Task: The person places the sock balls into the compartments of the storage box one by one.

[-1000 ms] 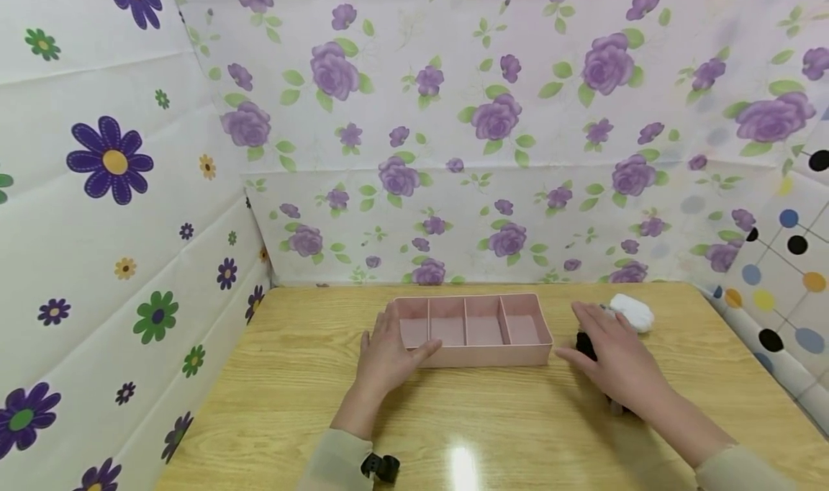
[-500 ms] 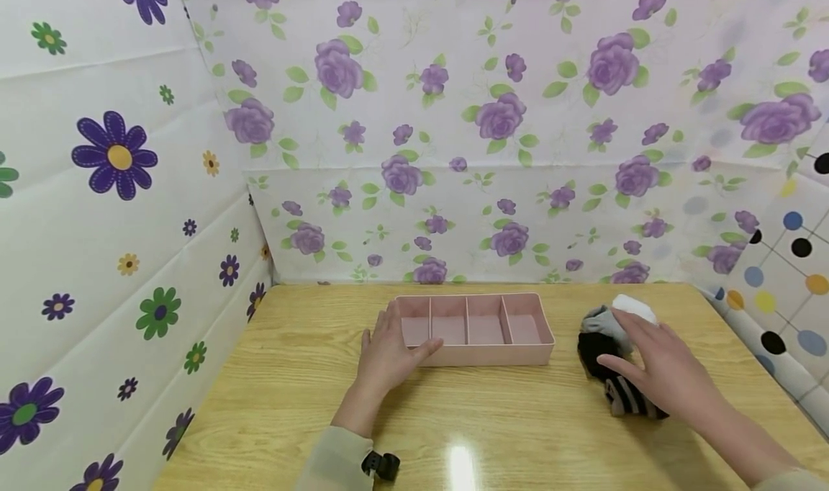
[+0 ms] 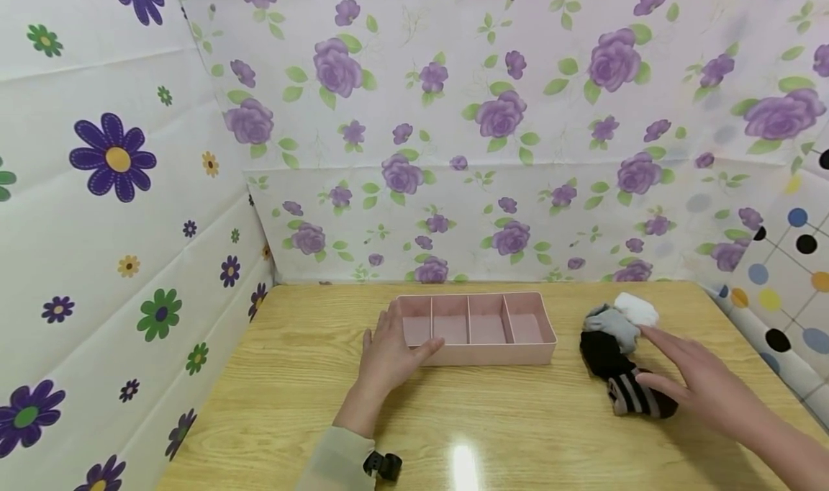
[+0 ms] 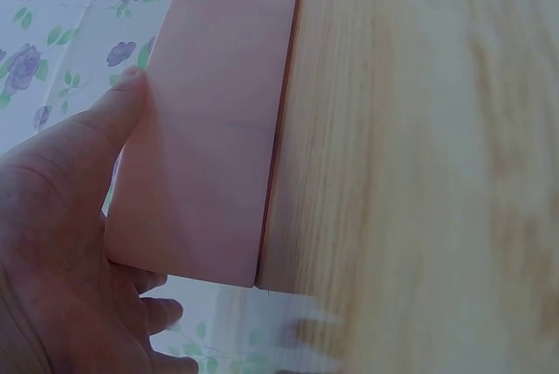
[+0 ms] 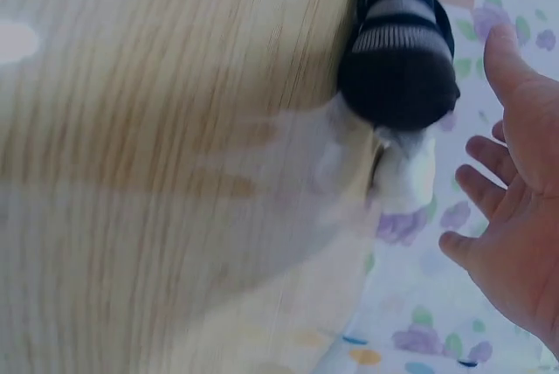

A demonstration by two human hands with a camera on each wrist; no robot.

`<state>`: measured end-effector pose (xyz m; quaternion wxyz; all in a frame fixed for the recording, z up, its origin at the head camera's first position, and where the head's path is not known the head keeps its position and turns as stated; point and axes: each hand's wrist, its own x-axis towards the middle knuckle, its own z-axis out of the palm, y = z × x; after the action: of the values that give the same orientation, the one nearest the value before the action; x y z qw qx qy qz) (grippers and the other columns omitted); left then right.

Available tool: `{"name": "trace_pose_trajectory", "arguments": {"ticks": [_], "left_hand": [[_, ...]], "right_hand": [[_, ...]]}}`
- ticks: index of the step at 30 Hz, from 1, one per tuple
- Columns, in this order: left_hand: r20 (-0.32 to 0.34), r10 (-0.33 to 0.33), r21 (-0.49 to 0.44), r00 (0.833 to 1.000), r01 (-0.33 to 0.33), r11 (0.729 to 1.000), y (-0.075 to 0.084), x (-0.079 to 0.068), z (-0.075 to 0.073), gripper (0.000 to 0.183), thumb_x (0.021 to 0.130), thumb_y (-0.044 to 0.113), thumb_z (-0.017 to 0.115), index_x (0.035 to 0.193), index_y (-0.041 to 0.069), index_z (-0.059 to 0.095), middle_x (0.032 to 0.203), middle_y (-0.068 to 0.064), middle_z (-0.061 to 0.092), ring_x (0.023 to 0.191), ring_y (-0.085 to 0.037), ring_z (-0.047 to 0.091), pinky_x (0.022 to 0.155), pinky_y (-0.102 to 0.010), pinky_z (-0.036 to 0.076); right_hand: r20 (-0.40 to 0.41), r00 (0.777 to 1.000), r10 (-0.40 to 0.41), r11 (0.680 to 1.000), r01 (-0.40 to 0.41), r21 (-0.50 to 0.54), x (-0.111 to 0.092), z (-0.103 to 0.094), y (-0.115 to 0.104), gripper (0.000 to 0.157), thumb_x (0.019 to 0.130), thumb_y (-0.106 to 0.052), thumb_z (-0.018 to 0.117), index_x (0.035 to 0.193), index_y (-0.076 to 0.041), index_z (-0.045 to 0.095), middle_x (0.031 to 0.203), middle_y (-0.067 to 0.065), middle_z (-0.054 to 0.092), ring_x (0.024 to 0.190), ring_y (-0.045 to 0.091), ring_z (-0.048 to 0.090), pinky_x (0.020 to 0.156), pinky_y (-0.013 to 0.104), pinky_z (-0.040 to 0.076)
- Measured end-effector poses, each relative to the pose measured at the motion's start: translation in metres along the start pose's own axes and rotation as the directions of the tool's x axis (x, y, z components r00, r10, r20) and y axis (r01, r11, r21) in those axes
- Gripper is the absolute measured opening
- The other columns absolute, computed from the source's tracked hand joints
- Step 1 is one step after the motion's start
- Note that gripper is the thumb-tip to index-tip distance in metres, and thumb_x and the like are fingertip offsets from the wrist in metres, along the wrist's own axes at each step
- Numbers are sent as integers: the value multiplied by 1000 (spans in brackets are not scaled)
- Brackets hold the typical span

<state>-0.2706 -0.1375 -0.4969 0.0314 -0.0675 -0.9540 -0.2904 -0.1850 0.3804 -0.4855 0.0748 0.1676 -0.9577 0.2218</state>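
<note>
A pink box (image 3: 486, 355) with divided compartments stands on the table. My left hand (image 3: 387, 361) rests at its left front corner, the thumb lying over the front rim and the fingers along the end wall. To the right of the box lies a row of balled socks: a white one (image 3: 637, 309) at the back, a grey one (image 3: 611, 322), a black one (image 3: 602, 354), and a black one with grey stripes (image 3: 636, 393) in front. My right hand (image 3: 709, 386) hovers beside them with extended fingers, overlapping the striped sock in the head view, holding nothing.
A wooden table (image 3: 505, 426) carries everything. Flower-printed cloth (image 3: 453, 210) hangs behind it, another flowered sheet (image 3: 194, 318) stands on the left, and a dotted sheet (image 3: 784, 296) borders the right side.
My right hand has moved right and toward me, from over the socks to beside them, uncovering the grey, black and striped socks. The left hand stays at the box corner.
</note>
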Motion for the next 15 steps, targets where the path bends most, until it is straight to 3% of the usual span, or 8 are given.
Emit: {"name": "trace_pose_trajectory", "arguments": {"ticks": [5, 11, 15], "left_hand": [[-4, 5, 1, 1000, -5, 1000, 1, -1, -1, 127, 93, 83, 67, 177, 4, 14, 182, -19, 21, 167, -43, 19, 130, -73, 12], [1, -1, 7, 1000, 1, 1000, 1, 0, -1, 126, 94, 82, 67, 177, 5, 13, 182, -19, 20, 167, -42, 19, 130, -73, 12], [0, -2, 3, 1000, 2, 1000, 1, 0, 0, 126, 94, 82, 68, 177, 5, 13, 182, -19, 21, 167, -42, 19, 130, -73, 12]], "right_hand": [[-6, 1000, -13, 1000, 13, -8, -8, -2, 12, 88, 102, -29, 82, 174, -11, 35, 157, 34, 53, 136, 64, 50, 104, 83, 37], [66, 995, 77, 996, -74, -50, -14, 2, 20, 87, 104, -38, 79, 168, 4, 38, 157, 41, 48, 135, 69, 47, 101, 84, 40], [84, 993, 87, 996, -85, -30, -18, 2, 21, 87, 104, -38, 80, 166, 7, 40, 156, 42, 48, 135, 69, 48, 100, 82, 43]]}}
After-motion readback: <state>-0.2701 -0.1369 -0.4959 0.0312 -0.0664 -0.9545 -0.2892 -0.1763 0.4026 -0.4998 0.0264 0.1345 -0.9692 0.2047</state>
